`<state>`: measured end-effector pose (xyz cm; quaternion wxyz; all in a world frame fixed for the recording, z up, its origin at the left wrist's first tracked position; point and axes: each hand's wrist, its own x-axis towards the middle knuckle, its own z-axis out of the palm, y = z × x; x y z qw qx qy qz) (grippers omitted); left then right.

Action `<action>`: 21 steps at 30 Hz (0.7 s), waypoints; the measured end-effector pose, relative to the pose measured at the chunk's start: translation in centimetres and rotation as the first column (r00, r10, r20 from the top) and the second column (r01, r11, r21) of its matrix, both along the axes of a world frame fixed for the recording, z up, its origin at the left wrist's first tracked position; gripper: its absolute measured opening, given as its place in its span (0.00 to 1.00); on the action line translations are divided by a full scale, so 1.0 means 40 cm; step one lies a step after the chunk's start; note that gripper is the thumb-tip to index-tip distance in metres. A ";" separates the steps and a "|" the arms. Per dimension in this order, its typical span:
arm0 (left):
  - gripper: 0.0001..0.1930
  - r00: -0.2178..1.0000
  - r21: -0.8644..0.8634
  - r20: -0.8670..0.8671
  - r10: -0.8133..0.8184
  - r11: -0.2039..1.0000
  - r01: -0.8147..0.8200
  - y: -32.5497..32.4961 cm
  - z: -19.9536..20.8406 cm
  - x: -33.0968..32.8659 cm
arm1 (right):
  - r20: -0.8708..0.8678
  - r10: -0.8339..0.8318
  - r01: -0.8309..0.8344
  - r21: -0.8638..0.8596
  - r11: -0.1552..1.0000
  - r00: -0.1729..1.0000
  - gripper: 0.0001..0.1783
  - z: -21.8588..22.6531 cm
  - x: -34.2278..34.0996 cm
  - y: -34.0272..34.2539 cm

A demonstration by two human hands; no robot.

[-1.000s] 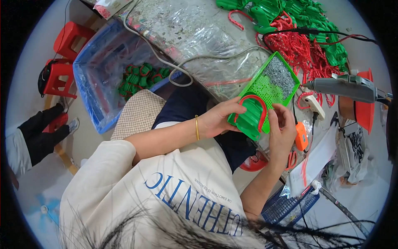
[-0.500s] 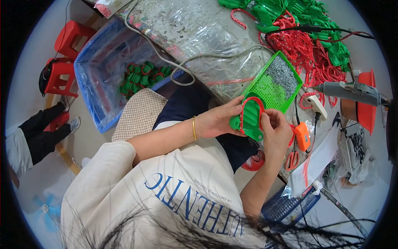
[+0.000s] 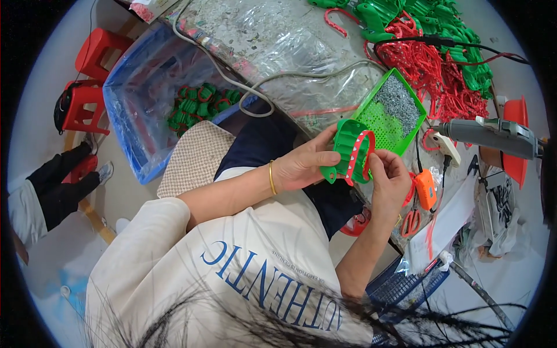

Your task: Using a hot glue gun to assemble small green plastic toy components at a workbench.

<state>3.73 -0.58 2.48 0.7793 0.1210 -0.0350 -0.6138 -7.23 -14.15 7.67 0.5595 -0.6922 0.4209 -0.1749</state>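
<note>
My left hand [image 3: 304,165] grips a green plastic jaw-shaped part [image 3: 346,136] with a ridged inside, its thumb pressed on the near end. Against that part sits a curved red strip with white teeth [image 3: 358,153]. The fingers of my right hand [image 3: 390,180] pinch the strip's right side. Just beyond them is a bright green perforated tray [image 3: 377,87] with many small grey metal screws [image 3: 399,104]. A grey power screwdriver [image 3: 493,138] points in from the right, apart from both hands.
Heaps of red toothed strips [image 3: 415,69] and green parts [image 3: 444,26] cover the bench's far right. A lined blue crate [image 3: 125,136] holds red-and-green pieces. A grey cable [image 3: 316,77] crosses the bench. Red scissors [image 3: 411,223] lie near an orange device [image 3: 425,190]. Another person stands far left.
The green part has been turned in my hands. The red strip, which lay round its rim, now stands across it with its teeth showing.
</note>
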 end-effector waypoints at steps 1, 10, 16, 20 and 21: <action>0.44 1.000 -0.005 0.001 0.003 1.000 -0.003 0.000 0.002 -0.001 | 0.008 -0.010 0.010 0.015 1.000 1.000 0.07 -0.004 0.000 -0.002; 0.44 1.000 -0.013 0.026 -0.009 1.000 0.009 0.002 -0.010 -0.006 | 0.075 -0.043 0.040 0.043 0.998 0.996 0.08 -0.036 -0.007 -0.007; 0.46 0.996 0.033 0.091 -0.008 0.999 0.005 0.001 0.004 -0.004 | 0.056 -0.028 0.028 0.001 1.000 0.998 0.08 -0.036 0.000 0.001; 0.48 0.985 0.099 0.170 -0.016 0.995 -0.001 -0.001 0.014 -0.002 | 0.038 -0.055 0.057 -0.036 0.998 0.998 0.07 -0.041 0.003 0.012; 0.48 0.985 0.100 0.169 -0.014 0.995 -0.003 -0.003 0.011 -0.003 | 0.000 -0.066 0.066 -0.077 0.995 0.998 0.07 -0.038 0.006 0.018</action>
